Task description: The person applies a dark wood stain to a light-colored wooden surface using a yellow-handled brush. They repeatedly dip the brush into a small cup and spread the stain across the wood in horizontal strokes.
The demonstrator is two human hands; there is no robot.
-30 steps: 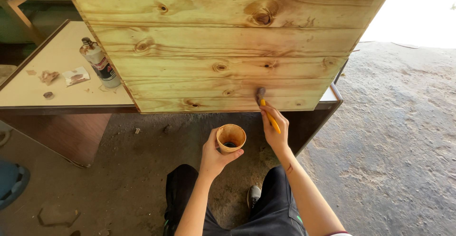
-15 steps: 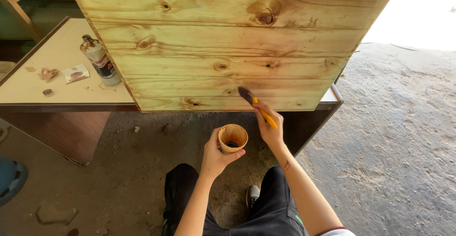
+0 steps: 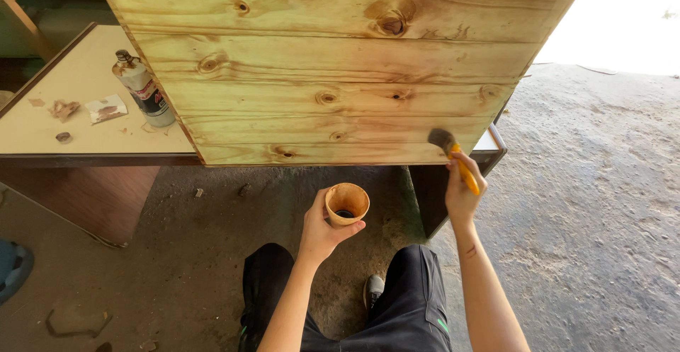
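1. paintbrush (image 3: 453, 155) with a yellow handle sits clamped in the right hand (image 3: 462, 190), bristles touching the pine panel's (image 3: 333, 69) lower right edge.
2. left hand (image 3: 320, 230) grips a stained cup (image 3: 347, 204) below the panel.

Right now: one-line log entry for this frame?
left hand: holds cup | right hand: paintbrush on wood panel lower right edge
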